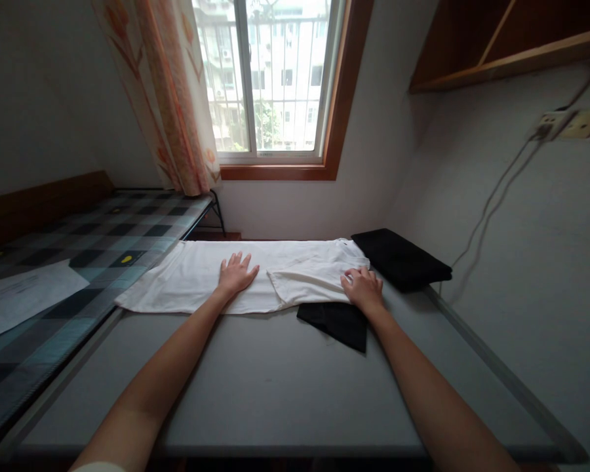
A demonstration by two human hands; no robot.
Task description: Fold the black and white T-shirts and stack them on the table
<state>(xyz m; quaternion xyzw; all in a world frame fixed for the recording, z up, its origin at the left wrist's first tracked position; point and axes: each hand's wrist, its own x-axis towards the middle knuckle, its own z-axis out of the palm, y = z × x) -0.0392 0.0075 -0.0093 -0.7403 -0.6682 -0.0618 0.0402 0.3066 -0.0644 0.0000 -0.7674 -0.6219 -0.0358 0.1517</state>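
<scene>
A grey-topped table (275, 387) takes up most of the view, alongside a bed with a checked mattress (147, 219). Across the far part of the tabletop lies a white garment, perhaps trousers (187, 275), stretched sideways, with a loose flap turned over its right half. A folded black cloth (398, 259) sits at the table's far right corner, just beside the garment's right end. A smaller black piece of fabric (344, 328) shows from under the near edge. The left hand (237, 272) lies flat on the white cloth, fingers spread and gripping nothing; the right hand (362, 286) has its fingers curled over the right end — whether they pinch the fabric, I cannot tell.

The flap could crease or slip askew if the right hand pulled while the left pressed too lightly; a tug could also drag the black fabric along, since the white cloth overlaps it.

Counted: one table, one mattress, one white garment, two visible black pieces — possibly separate items — two hands, and one paper sheet (34, 292) on the mattress.
</scene>
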